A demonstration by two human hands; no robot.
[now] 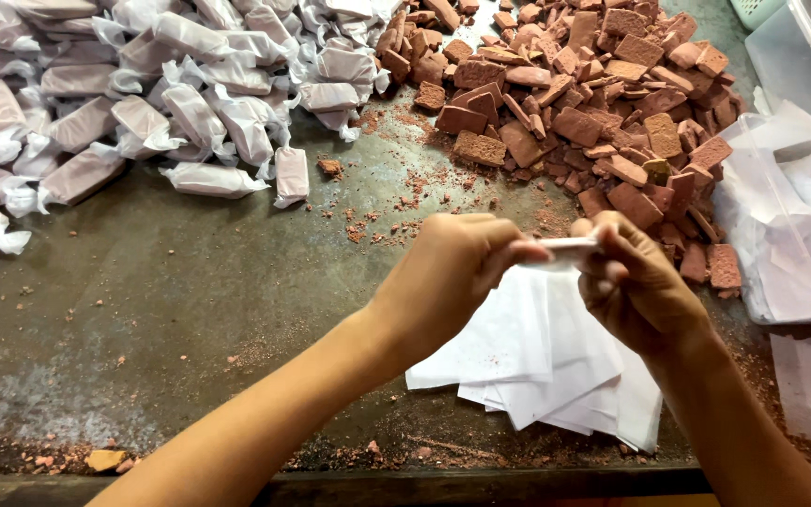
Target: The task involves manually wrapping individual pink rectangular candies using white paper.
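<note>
My left hand [452,272] and my right hand [635,282] meet above a fanned stack of white paper squares [546,361]. Between their fingertips they pinch a small piece wrapped in white paper [565,250], each hand gripping one end. What is inside the wrapper is hidden. A heap of reddish-brown blocks [593,103] lies just beyond my hands. A pile of wrapped pieces with twisted ends [143,103] covers the far left of the dark table [171,310].
Reddish crumbs [377,225] and dust are scattered over the table. More white sheets [790,235] lie at the right, with a clear plastic container [800,47] behind them. The table's front edge [424,483] runs along the bottom.
</note>
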